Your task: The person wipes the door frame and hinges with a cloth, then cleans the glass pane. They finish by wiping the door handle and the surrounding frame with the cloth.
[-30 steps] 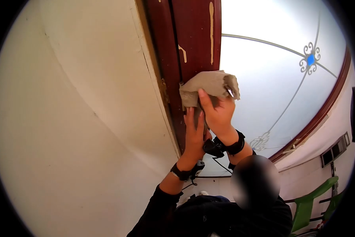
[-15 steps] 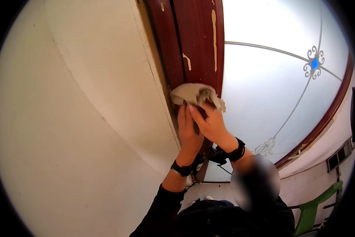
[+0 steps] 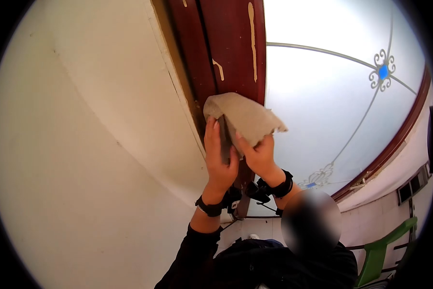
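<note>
- Cloth (image 3: 250, 114): in front of the dark red door frame (image 3: 233, 48), just on the far side of my hands; cannot tell whether it touches the wood.
- Long axis slants from far left to near right; right tip overlaps the pale glass panel (image 3: 317, 91).
- Left hand (image 3: 219, 161) at the left fold, fingers straight and together, thumb apart; grip cannot be told.
- Right hand (image 3: 260, 155) pinches the near edge towards the right; neither hand clearly nearer.
- Grey-beige, limp, folded over; ragged right edge, darker underside between the hands.
</note>
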A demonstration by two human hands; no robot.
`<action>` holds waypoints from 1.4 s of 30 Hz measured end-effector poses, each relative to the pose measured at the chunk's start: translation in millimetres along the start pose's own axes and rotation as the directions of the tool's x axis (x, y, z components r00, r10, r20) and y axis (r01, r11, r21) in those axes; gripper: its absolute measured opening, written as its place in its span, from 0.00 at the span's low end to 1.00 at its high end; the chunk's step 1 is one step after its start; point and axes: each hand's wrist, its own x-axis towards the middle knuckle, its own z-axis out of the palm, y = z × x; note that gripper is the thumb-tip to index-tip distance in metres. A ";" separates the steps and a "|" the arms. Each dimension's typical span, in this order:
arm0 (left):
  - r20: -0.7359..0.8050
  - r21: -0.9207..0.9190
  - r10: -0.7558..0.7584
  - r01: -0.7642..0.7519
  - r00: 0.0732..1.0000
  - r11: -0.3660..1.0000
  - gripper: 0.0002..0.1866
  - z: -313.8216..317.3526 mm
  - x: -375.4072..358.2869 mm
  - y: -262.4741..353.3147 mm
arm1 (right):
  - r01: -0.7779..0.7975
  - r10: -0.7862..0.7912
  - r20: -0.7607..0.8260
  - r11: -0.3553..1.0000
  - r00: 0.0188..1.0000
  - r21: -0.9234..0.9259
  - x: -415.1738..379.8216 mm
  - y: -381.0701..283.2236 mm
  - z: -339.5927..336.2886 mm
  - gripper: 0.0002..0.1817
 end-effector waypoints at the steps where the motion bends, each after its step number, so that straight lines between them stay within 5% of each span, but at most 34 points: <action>1: 0.006 -0.050 0.017 -0.017 1.000 0.999 0.30 -0.1 2.5 2.2 | 0.064 -0.058 -0.102 0.997 0.993 0.050 2.8 -5.6 0.6 0.20; 2: 0.006 -0.052 0.016 -0.015 1.000 0.999 0.30 1.2 2.8 2.7 | 0.063 -0.057 -0.102 0.997 0.993 0.048 1.7 -5.1 -0.6 0.20; 4: 0.100 0.143 0.074 -0.088 0.992 0.986 0.31 6.5 1.8 4.0 | -0.034 0.093 -0.157 0.939 0.983 0.343 -4.9 -4.1 -5.1 0.24; 10: 0.059 0.244 -0.050 0.035 0.997 0.969 0.31 28.4 -39.2 -16.5 | -0.136 0.159 -0.145 0.978 0.977 0.158 -42.3 13.5 -14.1 0.24; 15: -0.017 0.312 -0.012 0.017 1.000 0.950 0.31 26.6 -30.2 -15.0 | -0.142 0.145 -0.111 0.989 0.983 0.035 -28.8 4.8 -21.2 0.13; 23: -0.143 0.478 0.084 -0.006 0.986 0.878 0.17 21.4 -19.9 -22.2 | -0.156 0.177 -0.158 0.978 0.972 0.135 -35.4 5.9 -16.3 0.11; 25: -0.170 0.396 0.144 -0.066 0.975 0.916 0.16 15.6 -13.4 -14.7 | -0.125 0.147 -0.099 0.972 0.984 0.198 -35.0 1.8 -22.6 0.11; 29: -0.234 0.297 0.211 -0.137 0.949 0.945 0.17 17.5 -5.7 10.3 | 0.013 0.033 -0.252 0.984 0.967 0.178 -28.2 -20.5 -39.8 0.11; 31: 0.030 0.255 0.102 -0.107 0.994 0.961 0.23 27.2 -10.0 11.8 | 0.011 0.005 -0.307 0.999 0.952 0.051 -34.4 -13.4 -51.1 0.16; 34: 0.115 0.288 0.046 -0.077 0.992 0.955 0.24 44.3 -32.8 -6.4 | -0.043 0.003 -0.320 0.992 0.947 -0.116 -49.9 18.2 -51.0 0.15; 35: 0.118 0.298 0.027 -0.062 0.993 0.953 0.25 46.8 -39.1 -8.6 | 0.049 -0.118 -0.236 0.958 0.964 -0.282 -49.6 19.1 -50.8 0.18; 38: 0.151 0.302 -0.067 0.019 0.986 0.953 0.24 48.1 -42.4 -7.4 | -0.004 -0.017 -0.123 0.986 0.992 -0.169 -50.6 15.8 -47.5 0.19; 42: 0.150 0.353 -0.099 0.040 0.984 0.935 0.24 39.6 -16.5 1.8 | 0.044 -0.051 -0.014 0.950 0.999 -0.308 -46.1 17.7 -34.7 0.24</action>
